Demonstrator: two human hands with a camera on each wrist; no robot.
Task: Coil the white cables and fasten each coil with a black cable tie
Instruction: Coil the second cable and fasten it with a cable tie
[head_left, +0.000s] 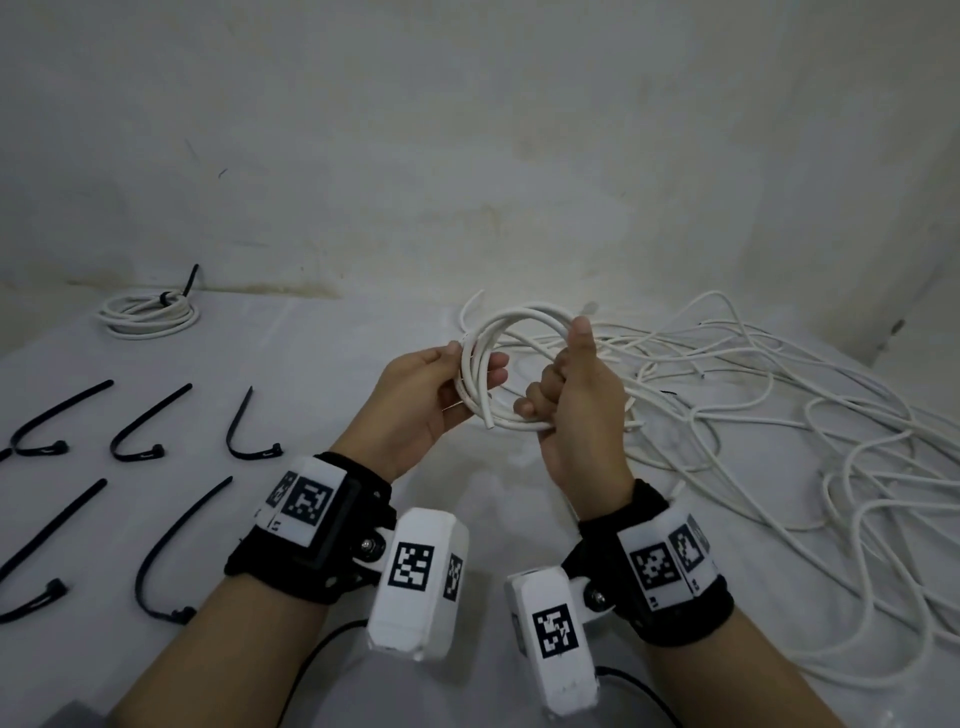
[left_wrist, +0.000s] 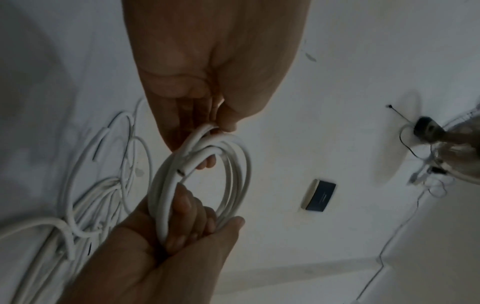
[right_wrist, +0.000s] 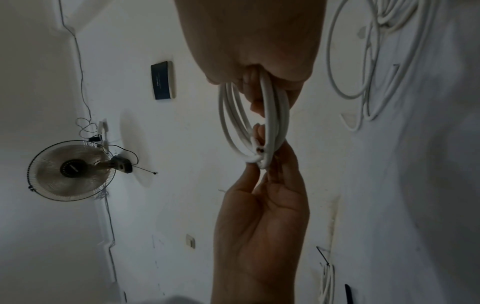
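The desk (head_left: 322, 332) ran under a pale cloth from the near edge back to the wall (head_left: 467, 130), and its middle strip, from the near edge to the far edge, lay bare. The right half carried one loose tangle of white cables (head_left: 779, 415), spreading from the far edge toward the near right corner and leaving little room on that side. Above the bare middle, held off the desk, was one white cable coil (head_left: 511, 317) of several turns, with a cut end (head_left: 488, 425) hanging at its lower side. The left hand (head_left: 421, 400) pinched the coil's left arc, thumb on the outside and fingers through the ring. The right hand (head_left: 576, 410) gripped the coil's right and lower arc, fingers curled around the strands, thumb raised along them. Near the far left corner lay one finished coil (head_left: 148, 314), bound by a single black tie (head_left: 179, 293). Along the left edge lay five loose black cable ties (head_left: 150, 421), three in a farther row and two in a nearer row, all apart from each other.
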